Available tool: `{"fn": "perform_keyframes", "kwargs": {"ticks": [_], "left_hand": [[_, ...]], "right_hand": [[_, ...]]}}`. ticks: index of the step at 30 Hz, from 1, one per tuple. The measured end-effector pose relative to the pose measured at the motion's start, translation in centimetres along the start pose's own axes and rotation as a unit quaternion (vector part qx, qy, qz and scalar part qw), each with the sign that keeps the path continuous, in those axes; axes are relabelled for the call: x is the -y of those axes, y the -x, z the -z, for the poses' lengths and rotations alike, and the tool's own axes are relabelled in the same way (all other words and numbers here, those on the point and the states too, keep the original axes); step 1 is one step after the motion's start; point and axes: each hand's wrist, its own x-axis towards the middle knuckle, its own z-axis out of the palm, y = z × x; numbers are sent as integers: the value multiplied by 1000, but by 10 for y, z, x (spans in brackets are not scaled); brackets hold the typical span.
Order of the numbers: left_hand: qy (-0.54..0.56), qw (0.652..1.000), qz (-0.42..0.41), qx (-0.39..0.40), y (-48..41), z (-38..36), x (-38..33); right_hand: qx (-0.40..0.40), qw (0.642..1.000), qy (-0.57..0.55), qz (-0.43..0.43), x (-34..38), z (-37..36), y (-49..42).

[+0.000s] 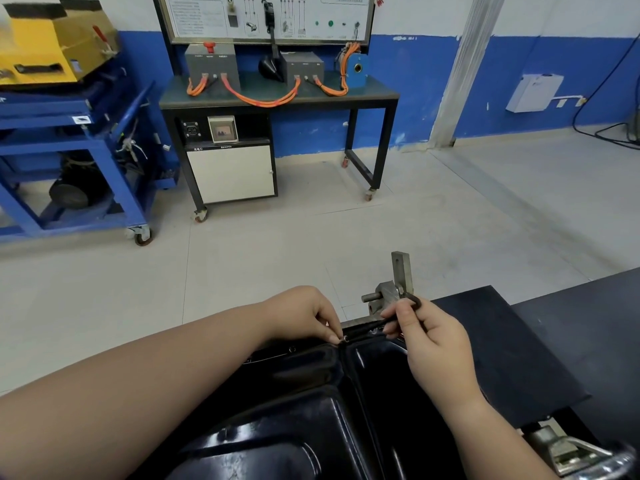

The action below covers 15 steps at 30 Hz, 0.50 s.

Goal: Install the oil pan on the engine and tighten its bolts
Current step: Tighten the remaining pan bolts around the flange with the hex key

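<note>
Oil pan (311,410) up close: my left hand (304,313) pinches a bolt (345,338), right hand (429,337) grips the hex key (372,326); tilt risks cross-threading.

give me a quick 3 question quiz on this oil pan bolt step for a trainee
1. True or false: the right hand holds an L-shaped hex key.
2. Which hand pinches the bolt at the far rim of the oil pan? A) left B) right
3. Fill in: the cables on the far bench are ____.
Key: 1 true; 2 A, the left hand; 3 orange.
</note>
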Motion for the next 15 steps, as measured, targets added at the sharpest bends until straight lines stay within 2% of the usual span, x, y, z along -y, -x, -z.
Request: {"fn": "perform_keyframes", "kwargs": {"ticks": [15], "left_hand": [[55, 997, 27, -36, 1, 6, 0]], "right_hand": [[14, 994, 73, 84, 16, -9, -14]]}}
